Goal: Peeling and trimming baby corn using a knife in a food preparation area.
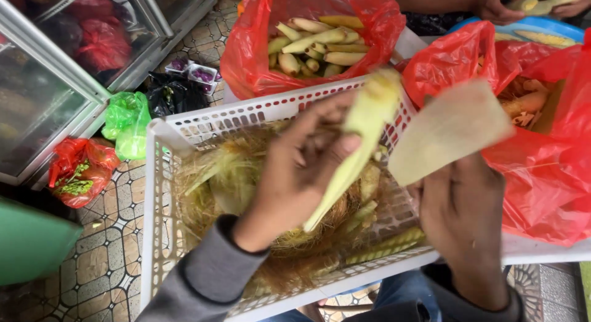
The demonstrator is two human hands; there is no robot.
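My left hand (pixel 301 168) grips a baby corn ear (pixel 357 137) over the white basket (pixel 157 193); my right hand (pixel 465 211) pinches a peeled husk leaf (pixel 449 131) above its right edge.

Head cam, steep down-look, close over white basket (pixel 161 174).

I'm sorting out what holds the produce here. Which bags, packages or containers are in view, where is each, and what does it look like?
Red plastic bag: top centre, open, full of peeled baby corn.
Second red plastic bag: right side, crumpled, open.
Green plastic bag: on the floor, left, bunched.
Small red bag: floor, far left, holding greens.
White plastic basket: centre, latticed, holding husks.
No labels or screens show.
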